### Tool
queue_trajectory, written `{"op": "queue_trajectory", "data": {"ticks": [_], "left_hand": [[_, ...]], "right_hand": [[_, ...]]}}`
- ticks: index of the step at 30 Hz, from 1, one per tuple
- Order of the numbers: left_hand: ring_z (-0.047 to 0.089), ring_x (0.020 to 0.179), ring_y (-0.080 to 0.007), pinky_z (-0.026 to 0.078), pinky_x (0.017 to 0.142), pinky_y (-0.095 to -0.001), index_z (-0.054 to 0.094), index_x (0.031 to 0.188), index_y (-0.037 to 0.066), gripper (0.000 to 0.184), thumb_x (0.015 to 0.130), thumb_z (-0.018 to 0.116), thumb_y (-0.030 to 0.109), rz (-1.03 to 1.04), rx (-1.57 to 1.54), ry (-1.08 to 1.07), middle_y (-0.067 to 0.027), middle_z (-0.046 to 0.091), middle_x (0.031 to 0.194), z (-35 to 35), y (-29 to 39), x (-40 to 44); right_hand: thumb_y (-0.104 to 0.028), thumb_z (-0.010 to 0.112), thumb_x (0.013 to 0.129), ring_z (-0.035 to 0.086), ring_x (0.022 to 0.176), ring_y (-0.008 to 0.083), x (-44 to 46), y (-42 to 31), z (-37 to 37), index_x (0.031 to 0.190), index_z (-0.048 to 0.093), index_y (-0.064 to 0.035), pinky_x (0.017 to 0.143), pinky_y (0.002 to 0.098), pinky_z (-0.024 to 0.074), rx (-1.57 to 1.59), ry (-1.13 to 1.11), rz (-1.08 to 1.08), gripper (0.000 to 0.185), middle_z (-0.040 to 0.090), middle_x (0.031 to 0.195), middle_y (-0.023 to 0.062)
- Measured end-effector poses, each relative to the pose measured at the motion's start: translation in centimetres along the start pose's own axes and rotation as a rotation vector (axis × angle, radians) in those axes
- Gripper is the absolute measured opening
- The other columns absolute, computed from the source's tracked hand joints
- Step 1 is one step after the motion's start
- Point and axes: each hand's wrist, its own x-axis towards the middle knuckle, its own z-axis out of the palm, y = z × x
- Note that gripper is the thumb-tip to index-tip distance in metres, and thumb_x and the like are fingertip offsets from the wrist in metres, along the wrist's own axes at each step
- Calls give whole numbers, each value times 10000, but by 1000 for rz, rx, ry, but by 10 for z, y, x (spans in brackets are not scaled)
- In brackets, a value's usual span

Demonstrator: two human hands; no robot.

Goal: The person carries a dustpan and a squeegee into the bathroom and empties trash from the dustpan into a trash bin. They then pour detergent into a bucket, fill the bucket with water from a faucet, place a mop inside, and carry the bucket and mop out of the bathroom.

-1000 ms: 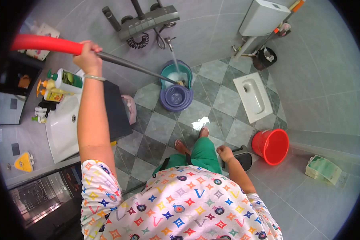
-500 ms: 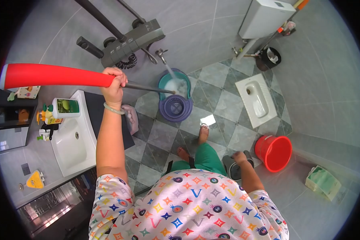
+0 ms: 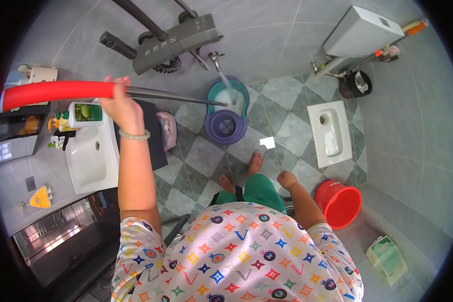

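Note:
My left hand [image 3: 123, 108] is closed around the red grip of a mop [image 3: 58, 93], whose grey pole slants down to the right. Its lower end stands in foamy water in a teal and purple mop bucket [image 3: 247, 103], so the mop head is hidden. Water runs from a wall tap [image 3: 215, 56] into the teal side. A round slotted purple basket [image 3: 226, 128] forms the bucket's near side. My right hand [image 3: 287, 179] hangs by my right leg with its fingers curled; no object shows in it. Nearest to it is a red bucket [image 3: 338, 202].
A white sink [image 3: 93, 168] with bottles [image 3: 87, 115] is on the left, beneath the mop's grip. A squat toilet [image 3: 330, 133] lies in the floor at right, near a black bin [image 3: 355, 84]. White paper [image 3: 267, 143] lies by my foot. A shower unit [image 3: 176, 44] juts from the wall.
My left hand has moved left with the mop, and more grey pole shows. My right hand has risen away from a dark grey object, which is now out of sight. The view has shifted slightly.

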Motion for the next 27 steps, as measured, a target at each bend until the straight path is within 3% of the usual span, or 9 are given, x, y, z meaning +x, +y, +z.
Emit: {"op": "queue_trajectory", "data": {"ticks": [1,4,7,11,14,16,21,25,27], "left_hand": [[521,630,-170,465,636,-281,485,943,-60,223,722,512,-44,-43,-22,120,-92,496,693,7,10,8],[494,605,-169,441,589,-309,483,925,-61,199,732,502,-18,1,-2,44,-89,482,693,-6,6,44],[444,549,-149,393,568,-315,487,902,-36,173,754,495,54,1,-131,-276,-75,454,666,-4,42,81],[400,536,-130,351,614,-291,506,805,48,133,763,522,173,-97,-292,-953,-42,412,598,33,91,88],[418,565,-141,364,627,-298,494,747,73,156,749,555,216,-197,-360,-1190,-40,433,608,53,82,66],[438,572,-155,391,657,-306,473,712,85,215,730,587,267,-86,-234,-1166,-42,449,620,62,50,40],[485,611,-192,431,708,-341,462,704,58,205,744,570,228,-222,-179,-956,-71,482,647,32,-13,6],[525,632,-224,450,709,-371,489,753,21,50,789,491,56,-184,93,-529,-101,507,651,43,5,17],[522,625,-220,454,695,-369,495,771,23,41,795,491,57,-99,137,-306,-101,507,643,46,14,28]], "right_hand": [[-238,514,762,581,892,338,12,28,13,851,629,-28,783,386,454,-98,-25,-48,256,611,934,202],[-244,486,756,573,908,342,48,89,40,840,629,-4,795,394,450,-298,-86,-95,292,605,938,211],[-235,463,753,564,924,351,20,73,-13,837,625,23,812,401,444,-214,-54,47,316,597,936,224],[-265,493,740,570,885,372,12,83,-48,832,617,23,790,413,444,-56,74,91,326,597,881,247],[-246,464,763,564,923,351,18,85,-47,857,624,6,810,399,444,-18,83,142,314,600,927,225],[-244,459,774,562,940,341,21,77,-43,881,625,-7,819,392,445,30,75,156,308,601,949,212],[-271,512,762,563,936,341,12,16,-45,916,612,-24,820,391,444,169,24,88,307,605,952,201],[-272,532,752,576,869,365,21,21,-35,861,615,-27,771,405,451,149,93,27,281,612,859,216],[-265,532,752,578,865,363,18,36,-45,864,614,-26,769,405,453,147,94,10,277,612,857,215]]}}
